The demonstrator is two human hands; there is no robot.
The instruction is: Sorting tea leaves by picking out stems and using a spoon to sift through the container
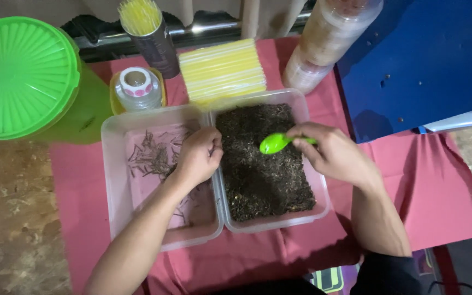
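Note:
Two clear plastic trays stand side by side on a red cloth. The right tray [323, 210] is full of dark dried leaves [263, 175]. The left tray [113, 180] holds a few pale dry stems [154, 155]. My right hand [331, 153] holds a bright green plastic spoon [276, 143], its bowl over the dark leaves. My left hand [198, 155] hangs over the rim between the trays, fingers curled together; whether it pinches anything is hidden.
A green lidded bucket [23, 74] stands at the far left. Behind the trays are a roll of stickers [136, 87], a dark cup of yellow straws [148, 33], a pack of yellow straws [222, 71] and stacked clear cups [329, 38]. A blue board [427, 54] lies at the right.

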